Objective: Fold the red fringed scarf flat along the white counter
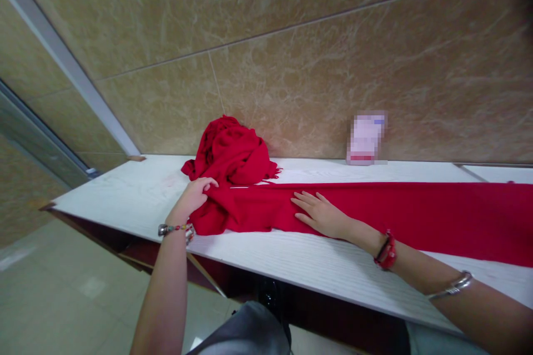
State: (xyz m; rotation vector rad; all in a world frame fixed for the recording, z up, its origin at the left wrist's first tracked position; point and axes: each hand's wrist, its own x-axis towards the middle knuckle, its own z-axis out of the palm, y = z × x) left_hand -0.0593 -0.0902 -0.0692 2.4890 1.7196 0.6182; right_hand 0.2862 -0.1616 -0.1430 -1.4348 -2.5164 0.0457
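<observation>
A long red scarf (pixel 387 211) lies stretched along the white tabletop, running out of view at the right. Its left part is bunched into a loose heap (pixel 233 150) with fringe showing, close to the wall. At the scarf's left end, my left hand (pixel 195 197) grips the fabric, fingers curled into it near the foot of the heap. My right hand (pixel 318 213) rests flat on the spread stretch of cloth, fingers apart and pointing left. Folds and wrinkles show between the two hands; further right the cloth is smooth.
A blurred pink-and-white box (pixel 366 138) stands against the marbled tile wall (pixel 316 83) behind the table. The white tabletop (pixel 145 188) ends at a corner on the left, with dark open shelving (pixel 133 249) beneath it. My knee (pixel 250 327) is close below the front edge.
</observation>
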